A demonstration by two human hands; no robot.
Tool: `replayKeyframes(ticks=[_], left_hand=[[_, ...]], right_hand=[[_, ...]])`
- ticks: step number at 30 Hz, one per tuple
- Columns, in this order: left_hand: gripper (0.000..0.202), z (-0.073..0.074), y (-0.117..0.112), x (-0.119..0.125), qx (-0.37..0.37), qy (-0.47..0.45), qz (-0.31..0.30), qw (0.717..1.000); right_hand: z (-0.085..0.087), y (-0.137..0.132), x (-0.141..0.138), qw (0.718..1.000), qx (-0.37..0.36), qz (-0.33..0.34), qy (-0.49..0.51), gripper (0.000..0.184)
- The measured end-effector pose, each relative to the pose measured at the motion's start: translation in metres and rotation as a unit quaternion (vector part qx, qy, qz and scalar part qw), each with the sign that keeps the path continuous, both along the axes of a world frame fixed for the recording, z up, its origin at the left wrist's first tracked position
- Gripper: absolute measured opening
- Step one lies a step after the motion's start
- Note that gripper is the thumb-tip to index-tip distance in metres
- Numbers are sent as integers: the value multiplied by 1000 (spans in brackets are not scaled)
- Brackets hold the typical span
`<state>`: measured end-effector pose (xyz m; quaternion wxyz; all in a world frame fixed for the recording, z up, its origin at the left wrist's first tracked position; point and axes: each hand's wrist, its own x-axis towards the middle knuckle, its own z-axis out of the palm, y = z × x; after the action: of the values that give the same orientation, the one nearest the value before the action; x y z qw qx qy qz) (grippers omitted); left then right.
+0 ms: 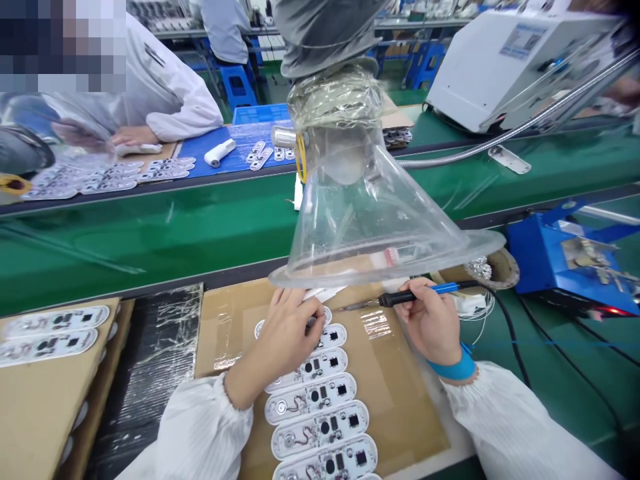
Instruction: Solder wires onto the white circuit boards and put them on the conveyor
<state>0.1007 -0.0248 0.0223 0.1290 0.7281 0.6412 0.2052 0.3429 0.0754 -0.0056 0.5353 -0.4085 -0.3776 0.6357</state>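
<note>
A column of white oval housings with circuit boards (320, 423) lies on the brown cardboard in front of me. Over the far end of that column is my left hand (293, 327), its thumb and index finger curled toward each other beside the farthest housing (327, 315). What sits between those fingertips is hidden. My right hand (431, 319), with a blue wrist band, grips a soldering iron (400, 298) with a black and blue handle. The iron points left, its tip close to the farthest housing; I cannot tell whether they touch.
A clear fume hood (370, 220) hangs just above my hands. At right stand a bowl of metal shavings (505, 267) and a blue soldering machine (565, 260) with cables. More housings lie on cardboard (45, 413) at left. Across the green conveyor (225, 223) sits a co-worker (170, 87).
</note>
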Motion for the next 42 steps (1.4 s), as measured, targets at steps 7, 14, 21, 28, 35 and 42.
replayKeyframes(ticks=[7, 14, 21, 28, 35, 42], left_hand=[[15, 3, 0, -1, -8, -38, 4, 999], [17, 10, -1, -9, -37, -51, -10, 998], [19, 18, -2, -25, -51, -81, 15, 995], [17, 21, 8, -60, 19, -221, 155, 963], [20, 23, 9, -69, 21, -256, 222, 941], [23, 23, 9, -65, 1, -294, 246, 923]], right_hand=[[1, 1, -1, 1000, -2, -2, 9, 22], [1, 1, -3, 1000, -24, -11, 14, 22], [2, -1, -3, 999, -24, -2, 29, 25], [0, -1, -3, 999, -32, 0, 28, 26], [1, -1, -3, 999, -42, -1, 32, 27], [1, -1, -3, 999, -41, -5, 23, 24]])
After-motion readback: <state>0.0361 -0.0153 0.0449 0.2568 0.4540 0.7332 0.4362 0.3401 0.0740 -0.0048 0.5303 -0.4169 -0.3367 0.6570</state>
